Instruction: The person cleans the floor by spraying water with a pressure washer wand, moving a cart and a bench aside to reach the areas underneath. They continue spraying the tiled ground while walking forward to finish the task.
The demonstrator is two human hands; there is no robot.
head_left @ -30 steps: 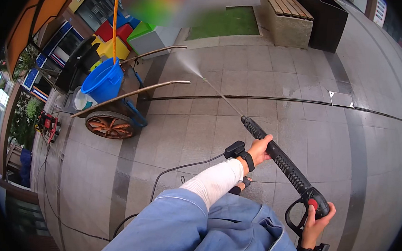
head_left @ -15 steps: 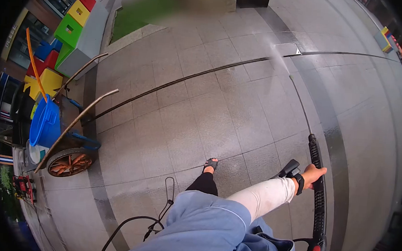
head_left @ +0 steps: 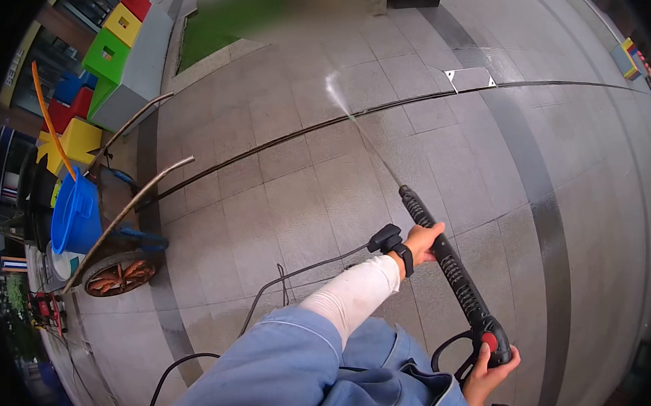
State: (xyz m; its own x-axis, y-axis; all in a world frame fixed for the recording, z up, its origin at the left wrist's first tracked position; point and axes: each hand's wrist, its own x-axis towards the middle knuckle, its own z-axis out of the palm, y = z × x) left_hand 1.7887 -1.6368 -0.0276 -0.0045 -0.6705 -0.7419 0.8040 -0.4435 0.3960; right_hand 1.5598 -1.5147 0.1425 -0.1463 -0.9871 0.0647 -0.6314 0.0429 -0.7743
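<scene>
I hold a black pressure-washer lance with both hands. My left hand grips the ribbed barrel near its front; a white sleeve and a black wrist device sit behind it. My right hand is closed on the trigger handle with the red button, low at the right. A thin metal wand runs up-left from the barrel, and its water jet strikes the grey paving tiles near a dark floor groove.
A wooden handcart with a blue bucket and an orange hose stands at the left. Coloured cube blocks line the upper left. A black hose trails across the wet tiles. A red machine sits at far left.
The lance has swung from pointing up at the right to pointing up-left, so the spray now lands further left. My foot, seen half a second ago, is hidden.
</scene>
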